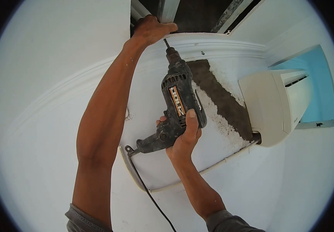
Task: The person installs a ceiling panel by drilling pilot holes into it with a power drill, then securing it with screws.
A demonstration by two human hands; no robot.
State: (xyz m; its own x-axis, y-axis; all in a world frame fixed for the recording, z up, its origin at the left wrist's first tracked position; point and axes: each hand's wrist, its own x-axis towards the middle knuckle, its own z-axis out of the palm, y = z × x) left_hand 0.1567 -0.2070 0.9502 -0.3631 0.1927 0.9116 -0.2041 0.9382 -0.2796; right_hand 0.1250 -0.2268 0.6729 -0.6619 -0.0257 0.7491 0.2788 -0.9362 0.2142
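Observation:
My right hand (183,133) grips a dirty black corded drill (176,104) with an orange label, raised toward the ceiling. Its bit (167,43) points up at the white ceiling moulding (221,46). My left hand (151,29) reaches above it and rests against the edge of the moulding by a dark opening in the ceiling (202,15), fingers curled close to the bit's tip. Whether this hand pinches something small I cannot tell. The drill's black cord (151,197) hangs down between my forearms.
A white wall air conditioner (275,104) is mounted at the right, with a strip of bare grey plaster (223,96) running beside it. A thin white conduit (213,166) curves along the wall below. A small screw (202,53) sits in the moulding.

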